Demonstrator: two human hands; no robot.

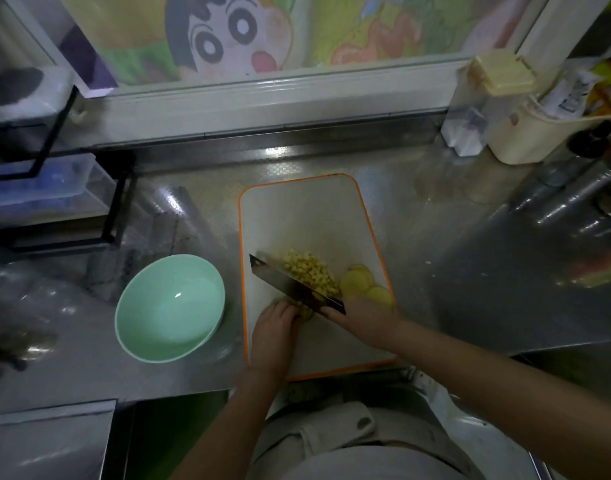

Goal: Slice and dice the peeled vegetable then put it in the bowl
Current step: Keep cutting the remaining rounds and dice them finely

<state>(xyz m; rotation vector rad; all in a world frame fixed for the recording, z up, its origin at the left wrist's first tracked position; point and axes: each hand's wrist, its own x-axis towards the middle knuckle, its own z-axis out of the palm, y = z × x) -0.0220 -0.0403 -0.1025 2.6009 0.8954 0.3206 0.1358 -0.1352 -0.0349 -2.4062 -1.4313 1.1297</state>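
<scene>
Gripping the cleaver (290, 282) by its handle, the right hand (362, 318) sets the blade across the cutting board's (307, 216) near half. The left hand (272, 327) curls onto the uncut vegetable (305, 311) just beside the blade; dice (307, 268) lie beyond it, slices (357, 282) at the right edge.

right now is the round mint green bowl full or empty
Empty: the mint green bowl is bare inside; the yellow dice sit on the orange-edged board.

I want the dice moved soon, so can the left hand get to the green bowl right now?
Probably yes. The left hand holds a vegetable piece on the cutting board, and the green bowl sits just left of the board with nothing visible between them; the knife is on the hand's other side.
</scene>
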